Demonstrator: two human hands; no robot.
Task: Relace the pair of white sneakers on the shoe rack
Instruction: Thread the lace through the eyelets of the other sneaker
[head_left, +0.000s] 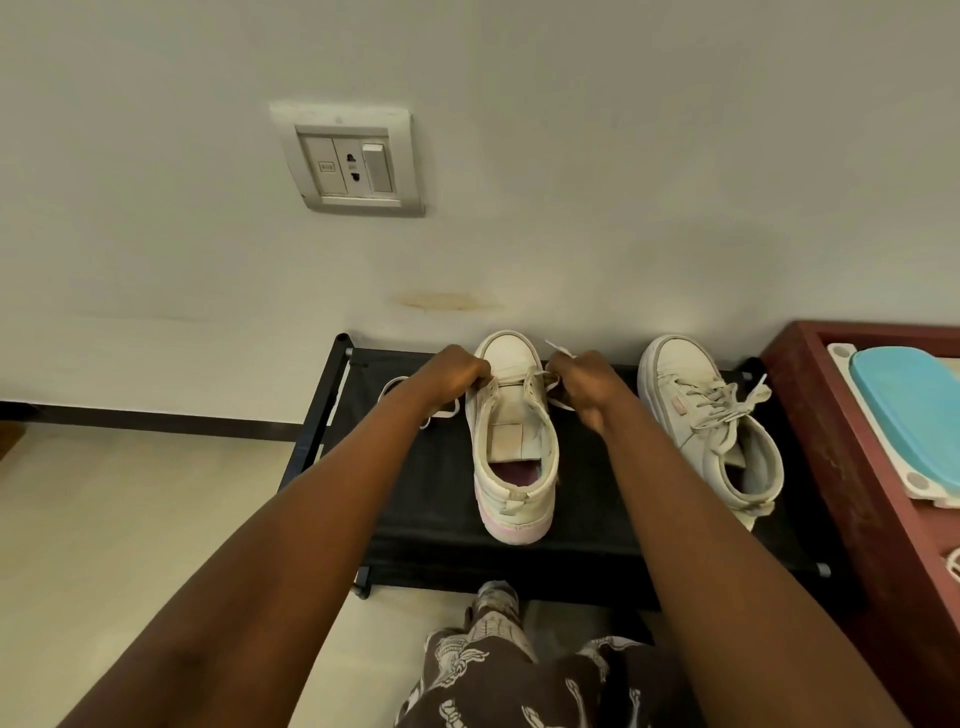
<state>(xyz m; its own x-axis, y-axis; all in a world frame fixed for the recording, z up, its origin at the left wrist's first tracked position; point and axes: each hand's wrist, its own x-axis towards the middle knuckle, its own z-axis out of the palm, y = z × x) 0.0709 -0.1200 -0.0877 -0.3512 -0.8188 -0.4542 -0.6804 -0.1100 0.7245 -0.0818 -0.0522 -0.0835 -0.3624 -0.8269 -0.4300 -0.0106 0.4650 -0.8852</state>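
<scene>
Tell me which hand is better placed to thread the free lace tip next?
Probably the right hand: it pinches the lace whose tip sticks up beside the middle sneaker. The left hand grips the opposite eyelet edge.

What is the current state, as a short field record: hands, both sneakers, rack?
left hand: pinches the flat white shoelace at the left eyelet row of the middle white leather sneaker
right hand: pinches the same shoelace at the right eyelet row
middle sneaker: lace crosses only near the toe; tongue below it bare
right white sneaker: fully laced, untouched
black fabric shoe rack: bears both sneakers, toes to the wall
progress: one laced, one barely begun
</scene>
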